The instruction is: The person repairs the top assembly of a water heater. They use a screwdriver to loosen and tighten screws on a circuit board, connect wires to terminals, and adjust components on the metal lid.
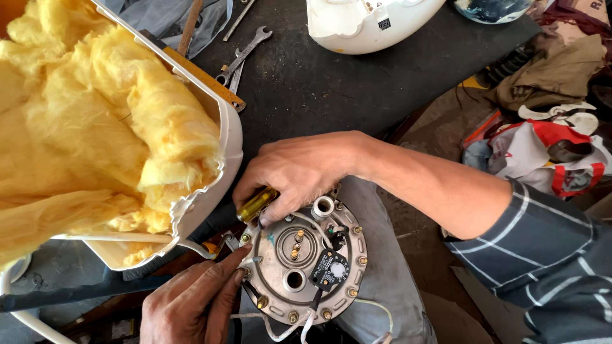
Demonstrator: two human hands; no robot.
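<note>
The right hand (299,172) comes in from the right and curls tightly around a screwdriver with a see-through yellow handle (256,204). The tool points down at the top left edge of a round metal plate (305,264), which sits just under this hand, on the person's lap. The left hand (191,302) comes up from the bottom. Its fingers pinch together at the left rim of the plate, touching it near a small screw (257,260); whether they hold something tiny, I cannot tell.

The plate is shiny and a bit brown, with brass-coloured nuts all around its edge. It has a round hole low in the middle, a short grey pipe stub (323,207) at the top, and a small black square part with a white dial (332,270) on the right. Thin white wires (290,328) hang from the bottom.

To the left is a big white plastic shell (231,137), broken at the edge and stuffed with fluffy yellow wool (83,127). Behind it, metal spanners (243,56) lie on a dark table (331,83). Another smooth white casing (366,25) sits at the top. Far right, on the floor, there is a crumpled red and white plastic bag (539,153) beside brown cloth (554,73).
</note>
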